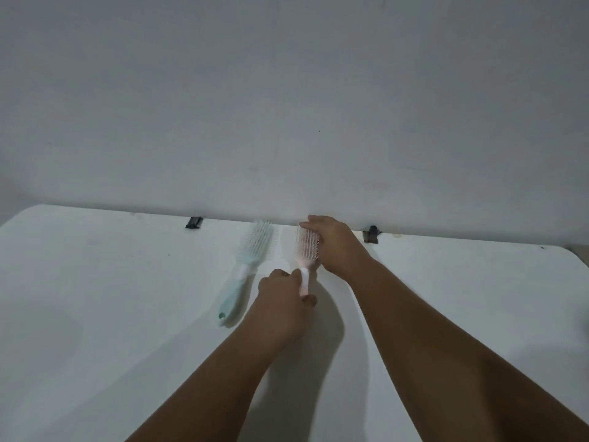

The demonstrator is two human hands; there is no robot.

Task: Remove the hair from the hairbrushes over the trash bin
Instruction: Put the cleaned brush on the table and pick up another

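Pink hairbrush (306, 250), 12 o'clock on the bench (95, 314): I am gripping its handle in my left hand (283, 301), curling my right hand (334, 247) round its bristled head, beginning hair removal, I judge; next calling for carrying it over the trash bin, not in view.

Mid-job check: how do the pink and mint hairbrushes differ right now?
The pink hairbrush is held: the left hand grips its handle, the right hand holds its head; the mint hairbrush lies untouched on the table. Pink sits right of mint. Both share shape, heads towards the wall.
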